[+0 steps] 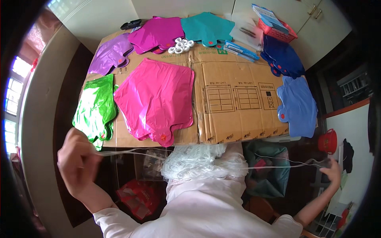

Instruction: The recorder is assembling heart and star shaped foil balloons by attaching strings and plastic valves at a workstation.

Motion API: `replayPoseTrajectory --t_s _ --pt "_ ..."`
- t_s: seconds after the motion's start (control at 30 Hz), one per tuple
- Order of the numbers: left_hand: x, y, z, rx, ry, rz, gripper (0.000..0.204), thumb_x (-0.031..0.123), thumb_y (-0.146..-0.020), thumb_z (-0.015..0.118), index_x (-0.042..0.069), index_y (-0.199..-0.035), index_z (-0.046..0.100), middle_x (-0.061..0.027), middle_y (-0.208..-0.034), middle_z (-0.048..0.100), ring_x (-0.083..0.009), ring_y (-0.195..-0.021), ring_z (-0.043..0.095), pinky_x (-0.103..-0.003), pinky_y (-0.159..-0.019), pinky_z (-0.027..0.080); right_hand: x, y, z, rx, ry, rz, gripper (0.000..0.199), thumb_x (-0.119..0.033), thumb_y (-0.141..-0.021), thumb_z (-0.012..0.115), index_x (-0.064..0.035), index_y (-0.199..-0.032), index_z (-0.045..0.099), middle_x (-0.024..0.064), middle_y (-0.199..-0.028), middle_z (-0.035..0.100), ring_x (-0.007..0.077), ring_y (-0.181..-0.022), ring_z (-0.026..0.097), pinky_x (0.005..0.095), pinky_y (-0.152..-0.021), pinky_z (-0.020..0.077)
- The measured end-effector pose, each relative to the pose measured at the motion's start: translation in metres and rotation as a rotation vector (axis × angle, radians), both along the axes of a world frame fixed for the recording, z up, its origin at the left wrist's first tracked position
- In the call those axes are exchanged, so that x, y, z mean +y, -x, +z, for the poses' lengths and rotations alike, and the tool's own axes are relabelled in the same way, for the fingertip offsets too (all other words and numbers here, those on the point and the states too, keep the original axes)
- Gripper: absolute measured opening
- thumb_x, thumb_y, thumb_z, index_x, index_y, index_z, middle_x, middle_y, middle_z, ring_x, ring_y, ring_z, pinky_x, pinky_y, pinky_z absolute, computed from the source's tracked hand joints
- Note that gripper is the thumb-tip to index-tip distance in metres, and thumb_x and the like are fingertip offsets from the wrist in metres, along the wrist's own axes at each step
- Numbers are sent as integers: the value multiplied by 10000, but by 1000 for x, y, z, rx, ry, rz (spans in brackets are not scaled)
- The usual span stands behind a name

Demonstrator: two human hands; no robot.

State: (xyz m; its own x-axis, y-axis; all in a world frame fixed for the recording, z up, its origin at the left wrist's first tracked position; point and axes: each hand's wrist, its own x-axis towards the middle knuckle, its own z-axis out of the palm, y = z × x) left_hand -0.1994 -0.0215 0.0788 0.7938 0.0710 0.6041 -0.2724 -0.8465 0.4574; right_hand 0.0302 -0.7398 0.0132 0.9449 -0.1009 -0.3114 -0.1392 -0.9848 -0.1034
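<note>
My left hand (pixel 77 160) is raised at the lower left, fingers pinched on a thin white string (pixel 131 152). The string runs across to my right hand (pixel 332 171), stretched far out at the right and also pinching it. Between them a loose bundle of white string (pixel 200 162) lies on my lap below the table edge. On the flattened cardboard (pixel 234 95) lie flat foil balloons: a pink one (pixel 156 99) in the middle, a green one (pixel 96 108) at the left.
More foil balloons ring the cardboard: purple (pixel 112 53), magenta (pixel 156 33), teal (pixel 206 27), dark blue (pixel 281 55), light blue (pixel 298 105). Small white rings (pixel 180 45) sit near the back. A red basket (pixel 278 29) stands back right, a red bucket (pixel 328 141) at the right.
</note>
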Motion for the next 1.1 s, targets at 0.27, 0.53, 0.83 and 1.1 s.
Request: replayPoseTrajectory --t_s 0.27,0.53,0.83,1.1 --pt "-84 -51 2 174 -263 -485 188 73 -608 707 58 -736 571 -17 -667 512 -176 -647 514 -285 -546 430 380 71 -1 -148 -1224 1192 824 -283 -701 768 -21 -1337 315 175 -1254 495 337 -1125 517 420 -959 407" --pt "-84 -59 -50 302 -36 -448 125 51 -691 692 33 -771 597 -31 -679 538 -199 -673 530 -314 -578 427 414 94 -49 363 -1687 941 131 -140 -883 583 -19 -932 586 32 -714 609 98 -641 569 219 -531 423" --pt "-117 -28 -139 435 966 -493 169 2 -768 616 -17 -927 669 -90 -794 648 -200 -689 544 -295 -651 449 422 121 -109 107 -1296 861 64 -44 -790 627 -46 -854 627 77 -668 587 168 -564 554 267 -526 431" --pt "-119 -11 -150 478 982 -617 122 -18 -766 572 -5 -849 660 -67 -733 628 -208 -710 502 -304 -682 429 413 126 -116 162 -1289 687 55 -20 -787 604 -44 -834 618 74 -711 620 189 -552 589 290 -502 452"
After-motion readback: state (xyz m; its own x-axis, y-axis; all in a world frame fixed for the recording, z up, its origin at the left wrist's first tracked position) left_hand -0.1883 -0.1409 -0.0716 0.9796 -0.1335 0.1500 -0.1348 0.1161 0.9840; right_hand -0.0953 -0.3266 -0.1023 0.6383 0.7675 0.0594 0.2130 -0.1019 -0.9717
